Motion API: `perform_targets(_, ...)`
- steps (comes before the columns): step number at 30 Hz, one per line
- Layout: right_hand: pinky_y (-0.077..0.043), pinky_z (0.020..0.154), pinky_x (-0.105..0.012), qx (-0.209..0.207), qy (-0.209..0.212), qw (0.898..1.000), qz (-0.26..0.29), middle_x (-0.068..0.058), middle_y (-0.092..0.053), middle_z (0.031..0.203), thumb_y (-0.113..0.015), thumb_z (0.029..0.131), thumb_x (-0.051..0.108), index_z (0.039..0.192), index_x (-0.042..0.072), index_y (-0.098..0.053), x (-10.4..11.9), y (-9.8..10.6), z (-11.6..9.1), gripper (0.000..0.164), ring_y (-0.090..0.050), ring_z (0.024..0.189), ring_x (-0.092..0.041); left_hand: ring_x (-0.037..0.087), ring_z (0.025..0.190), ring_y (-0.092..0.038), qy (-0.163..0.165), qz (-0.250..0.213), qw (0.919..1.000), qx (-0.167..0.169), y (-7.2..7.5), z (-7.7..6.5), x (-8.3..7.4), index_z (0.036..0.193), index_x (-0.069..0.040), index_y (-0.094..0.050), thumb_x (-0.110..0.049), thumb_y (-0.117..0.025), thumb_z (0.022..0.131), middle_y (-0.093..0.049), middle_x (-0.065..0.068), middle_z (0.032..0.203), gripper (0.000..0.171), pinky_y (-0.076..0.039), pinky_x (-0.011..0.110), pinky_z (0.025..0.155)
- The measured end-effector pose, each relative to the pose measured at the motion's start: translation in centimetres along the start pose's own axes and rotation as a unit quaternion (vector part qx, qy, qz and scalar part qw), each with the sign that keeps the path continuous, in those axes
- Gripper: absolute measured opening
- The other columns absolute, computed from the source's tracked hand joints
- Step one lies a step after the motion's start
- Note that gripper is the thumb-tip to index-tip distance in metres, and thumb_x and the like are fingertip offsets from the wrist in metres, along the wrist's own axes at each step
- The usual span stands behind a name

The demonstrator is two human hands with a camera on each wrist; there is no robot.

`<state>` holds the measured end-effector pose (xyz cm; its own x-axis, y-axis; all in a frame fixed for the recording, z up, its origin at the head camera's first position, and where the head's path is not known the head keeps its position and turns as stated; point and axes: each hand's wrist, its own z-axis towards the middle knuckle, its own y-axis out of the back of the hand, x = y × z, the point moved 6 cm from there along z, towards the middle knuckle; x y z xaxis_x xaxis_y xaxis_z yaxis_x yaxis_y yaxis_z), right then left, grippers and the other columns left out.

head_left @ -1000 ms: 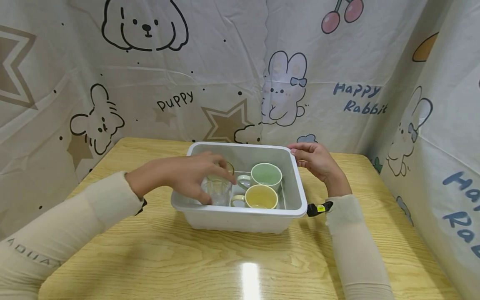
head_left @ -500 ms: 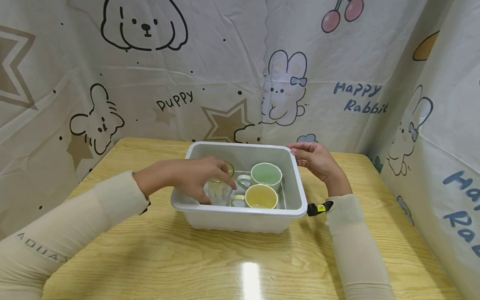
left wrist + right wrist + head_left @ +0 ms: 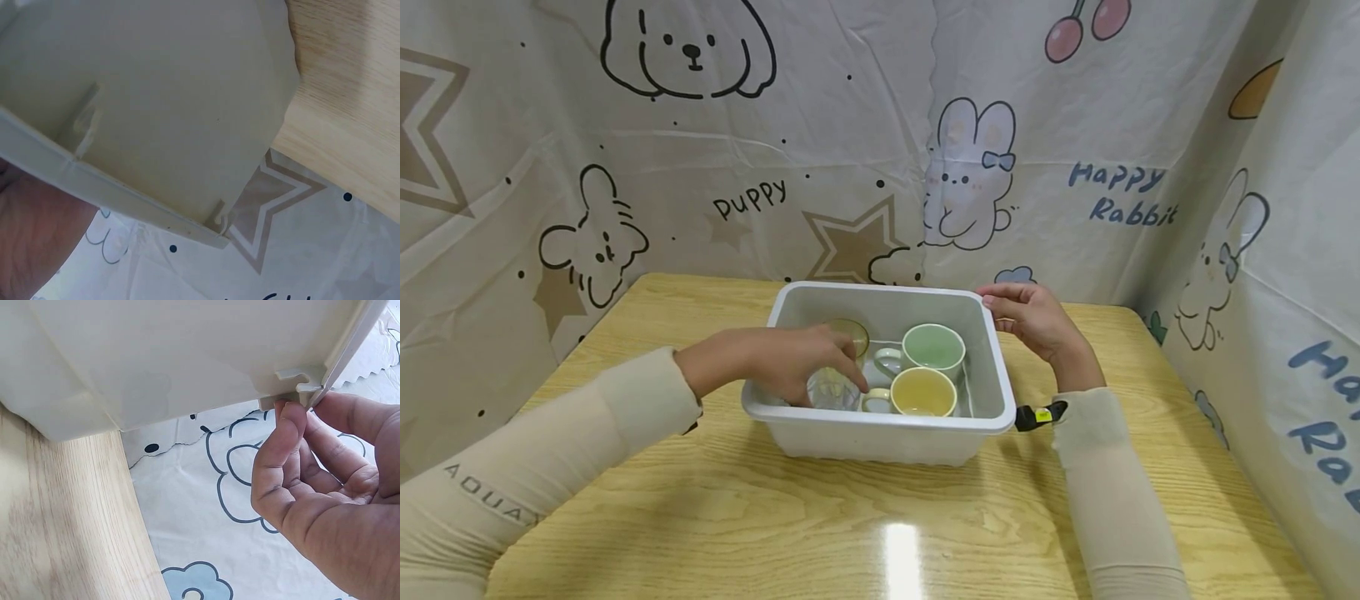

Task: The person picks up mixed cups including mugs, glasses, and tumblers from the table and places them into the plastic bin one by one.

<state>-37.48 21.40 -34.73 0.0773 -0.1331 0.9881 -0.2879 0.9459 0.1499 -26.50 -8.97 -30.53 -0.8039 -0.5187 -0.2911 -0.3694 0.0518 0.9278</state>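
Observation:
In the head view my left hand (image 3: 797, 360) reaches down inside the white plastic bin (image 3: 880, 422), thumb and fingers round a clear drinking glass (image 3: 835, 392). Behind that glass stands an amber-tinted glass (image 3: 853, 332), partly hidden by the fingers. A green mug (image 3: 934, 347) and a yellow mug (image 3: 923, 393) sit side by side in the right half, handles to the left. My right hand (image 3: 1030, 321) pinches the bin's rim at the far right corner. In the right wrist view, the thumb and fingers (image 3: 289, 428) meet on that rim.
The bin stands on a wood-grain table (image 3: 760, 517). A printed cloth (image 3: 850, 150) hangs behind and on the sides, close to the table's edges. In the left wrist view the bin's outer wall (image 3: 162, 106) hides most of the left hand.
My left hand has lowered the clear glass deeper into the bin, and more of the amber glass shows behind it. The right hand stays at the rim corner.

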Motion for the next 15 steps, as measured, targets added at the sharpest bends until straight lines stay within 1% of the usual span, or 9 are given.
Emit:
perform_targets(6,-0.057,0.086,-0.030,-0.001,-0.002,1.000,-0.001,-0.002,-0.070,0.111,-0.064,0.103,0.016,0.129,-0.009,-0.061,0.04,0.04,-0.09,0.037,-0.065,0.095,-0.017,0.028,0.122,-0.047,0.006,0.010,0.9999,0.005,-0.17,0.05,0.01,0.135,-0.027,-0.069,0.011,-0.079,0.073,-0.054,0.009,0.135,0.073,-0.042,0.047,0.102)
perform_targets(10,-0.057,0.086,-0.030,-0.002,-0.003,1.000,0.001,-0.002,-0.070,0.111,-0.065,0.102,0.016,0.129,-0.009,-0.061,0.02,0.04,-0.10,0.037,-0.065,0.097,-0.017,0.027,0.120,-0.045,0.013,0.015,0.9998,0.009,-0.38,0.11,0.12,0.135,-0.029,-0.068,0.012,-0.079,0.074,-0.055,0.006,0.133,0.074,-0.041,0.046,0.100)
perform_targets(15,-0.057,0.086,-0.030,-0.002,-0.003,1.000,0.001,-0.001,-0.070,0.111,-0.065,0.102,0.016,0.129,-0.008,-0.061,-0.03,0.01,-0.07,0.036,-0.065,0.096,-0.017,0.026,0.117,-0.045,0.012,0.017,0.9998,0.008,-0.51,0.15,0.21,0.134,-0.030,-0.069,0.012,-0.079,0.074,-0.056,0.004,0.131,0.074,-0.041,0.045,0.098)
